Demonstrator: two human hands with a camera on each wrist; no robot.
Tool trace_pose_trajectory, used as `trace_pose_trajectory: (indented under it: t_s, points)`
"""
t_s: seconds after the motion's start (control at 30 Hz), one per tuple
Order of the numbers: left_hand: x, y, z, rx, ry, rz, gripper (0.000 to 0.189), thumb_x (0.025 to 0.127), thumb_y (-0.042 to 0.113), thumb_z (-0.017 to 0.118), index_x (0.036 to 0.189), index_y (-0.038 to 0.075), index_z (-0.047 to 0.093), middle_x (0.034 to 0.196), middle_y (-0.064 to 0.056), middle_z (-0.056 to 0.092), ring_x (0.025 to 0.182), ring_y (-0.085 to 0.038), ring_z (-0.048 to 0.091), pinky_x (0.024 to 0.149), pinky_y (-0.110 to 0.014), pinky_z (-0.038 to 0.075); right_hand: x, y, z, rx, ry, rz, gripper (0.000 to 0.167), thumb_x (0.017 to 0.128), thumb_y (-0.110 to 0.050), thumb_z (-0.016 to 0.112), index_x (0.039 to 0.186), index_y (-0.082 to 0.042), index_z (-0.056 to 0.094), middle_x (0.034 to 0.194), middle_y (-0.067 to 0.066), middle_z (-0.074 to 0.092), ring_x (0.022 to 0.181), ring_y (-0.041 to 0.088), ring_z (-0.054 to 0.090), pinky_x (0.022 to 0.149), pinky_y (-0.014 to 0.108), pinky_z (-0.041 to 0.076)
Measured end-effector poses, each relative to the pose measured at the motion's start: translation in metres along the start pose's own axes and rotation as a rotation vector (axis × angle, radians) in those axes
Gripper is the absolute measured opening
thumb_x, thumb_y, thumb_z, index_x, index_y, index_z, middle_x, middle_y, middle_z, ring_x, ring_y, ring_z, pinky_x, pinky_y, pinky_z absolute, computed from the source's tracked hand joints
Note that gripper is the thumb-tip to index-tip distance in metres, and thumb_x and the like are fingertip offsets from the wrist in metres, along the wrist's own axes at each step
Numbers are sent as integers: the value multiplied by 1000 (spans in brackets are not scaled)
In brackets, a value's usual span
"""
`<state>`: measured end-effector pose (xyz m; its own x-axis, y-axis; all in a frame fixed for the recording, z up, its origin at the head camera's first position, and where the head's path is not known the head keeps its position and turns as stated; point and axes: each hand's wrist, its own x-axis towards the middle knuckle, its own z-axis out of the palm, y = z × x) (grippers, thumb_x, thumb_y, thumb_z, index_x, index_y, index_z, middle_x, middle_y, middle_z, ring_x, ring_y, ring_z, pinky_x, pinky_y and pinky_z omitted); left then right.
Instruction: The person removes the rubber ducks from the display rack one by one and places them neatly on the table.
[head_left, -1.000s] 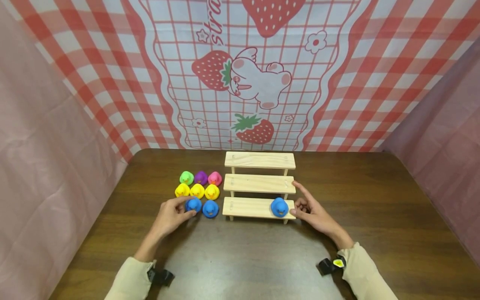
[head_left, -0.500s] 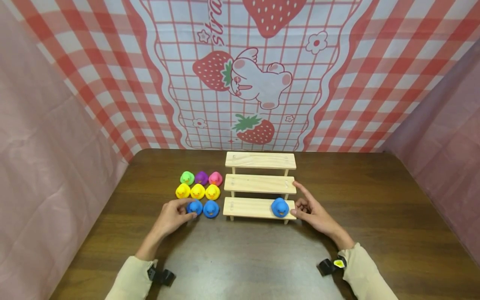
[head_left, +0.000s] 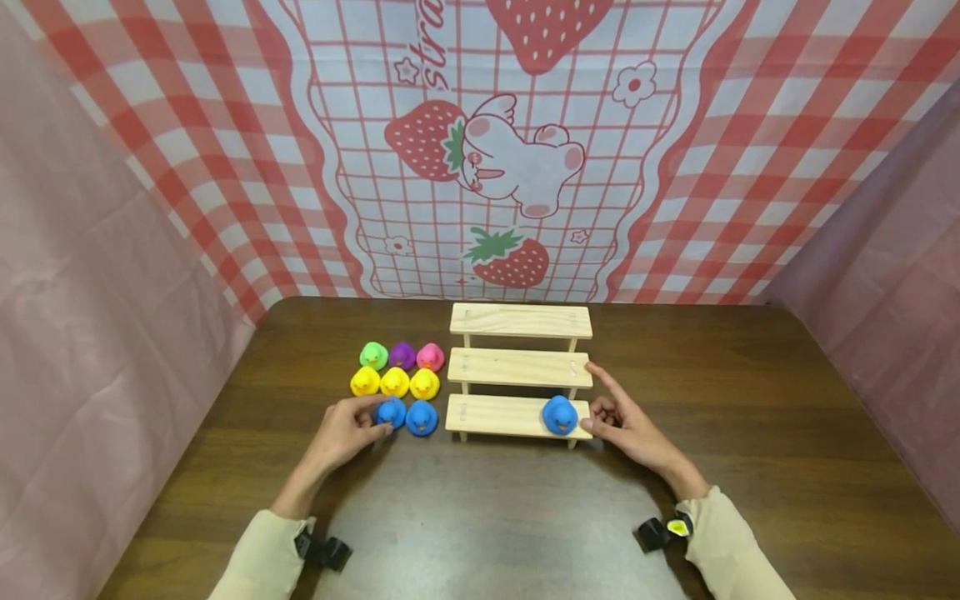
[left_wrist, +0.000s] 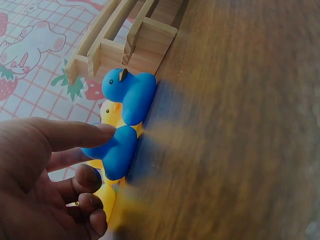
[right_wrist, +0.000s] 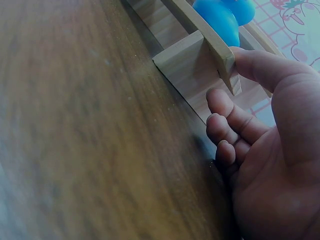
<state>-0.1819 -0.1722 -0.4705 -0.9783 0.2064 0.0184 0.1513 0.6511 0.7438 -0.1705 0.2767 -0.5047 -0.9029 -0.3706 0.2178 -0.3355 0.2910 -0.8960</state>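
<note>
My left hand (head_left: 347, 432) holds a blue rubber duck (left_wrist: 120, 154) between thumb and index finger, the thumb lying across its near side. Right beside it sits a second blue duck (head_left: 422, 418), apart from my fingers. On the bottom step of a three-tier wooden rack (head_left: 495, 415), near the right end, stands another blue duck (head_left: 559, 415). My right hand (head_left: 630, 425) is at the rack's right end. Its thumb touches the end of the bottom step and its extended index finger reaches the middle step. The other right fingers are loosely bent, with nothing in them.
Behind the blue ducks is a row of yellow ducks (head_left: 395, 383). A green duck (head_left: 373, 356), a purple duck (head_left: 402, 357) and a pink duck (head_left: 430, 357) form the back row. A strawberry-print cloth (head_left: 510, 192) hangs behind the brown table (head_left: 487, 517).
The blue duck in my left hand has shifted slightly toward the front and right, closer to its blue neighbour. My right hand keeps its place on the rack.
</note>
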Motion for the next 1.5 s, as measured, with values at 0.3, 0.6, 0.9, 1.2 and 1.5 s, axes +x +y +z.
trace_pose_trajectory:
  t_s: [0.3, 0.6, 0.9, 1.2, 1.5]
  points:
    - [-1, 4, -2, -3, -1, 7, 40, 84, 10, 77, 123, 4, 69, 59, 3, 43, 51, -5, 38, 48, -20, 33, 0, -1, 0, 2, -2, 6, 80, 93, 1, 63, 159, -12, 20, 81, 2, 57, 70, 0, 50, 58, 25, 42]
    - [-4, 20, -9, -4, 48, 55, 43, 82, 9, 80, 123, 2, 69, 58, 4, 39, 50, -4, 34, 49, -20, 30, -1, 0, 0, 7, -1, -7, 81, 93, 3, 63, 160, -11, 19, 81, 3, 57, 69, 0, 49, 58, 25, 42]
    - [-1, 46, -4, -51, 73, 155, 41, 81, 7, 81, 119, 0, 70, 60, 3, 40, 53, -4, 36, 52, -20, 32, 0, 1, 0, 6, -6, -6, 81, 94, 2, 63, 160, -11, 18, 80, 3, 56, 69, 0, 49, 58, 24, 42]
    - [3, 74, 7, -115, 59, 250, 42, 79, 4, 81, 119, -2, 69, 62, 1, 44, 56, -1, 39, 53, -19, 35, -1, 2, -1, 13, -4, -14, 81, 93, 3, 63, 160, -11, 19, 80, 2, 56, 69, 0, 49, 58, 25, 42]
    - [9, 102, 28, -143, -11, 334, 40, 80, 7, 81, 117, -1, 70, 59, 3, 44, 54, 0, 37, 55, -18, 33, -1, 2, -1, 13, -5, -13, 81, 93, 2, 63, 160, -12, 18, 80, 2, 56, 69, 0, 49, 58, 25, 42]
